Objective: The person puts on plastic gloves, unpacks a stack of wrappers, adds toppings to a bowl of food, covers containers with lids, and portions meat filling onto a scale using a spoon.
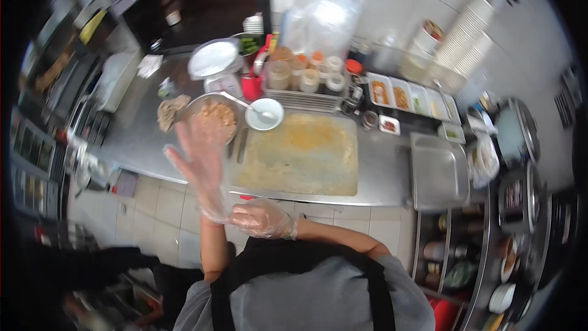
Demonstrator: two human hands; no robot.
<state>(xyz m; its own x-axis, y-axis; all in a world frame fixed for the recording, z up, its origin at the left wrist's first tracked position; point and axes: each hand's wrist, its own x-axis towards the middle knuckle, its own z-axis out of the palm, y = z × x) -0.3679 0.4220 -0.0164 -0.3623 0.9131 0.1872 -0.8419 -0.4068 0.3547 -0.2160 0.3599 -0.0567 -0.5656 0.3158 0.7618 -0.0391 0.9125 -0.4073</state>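
My left hand (201,158) is raised with its fingers spread, inside a clear disposable plastic glove (213,205). At the left wrist, my right hand (260,217), also in a clear glove, has its fingers closed on the cuff of the left glove. Just behind the left fingers is a metal bowl of chopped pinkish-orange food (217,116), partly hidden by that hand. Beside it stands a white bowl (264,114) with a spoon (242,103) in it. A stained cutting board (300,159) lies on the steel counter.
Behind the board, a basket (303,99) holds several sauce bottles. A kitchen scale (222,83) stands at the back left. To the right are topping trays (418,103), a steel pan (438,175) and stacked cups (459,37). A dark-clothed person (165,282) is at lower left.
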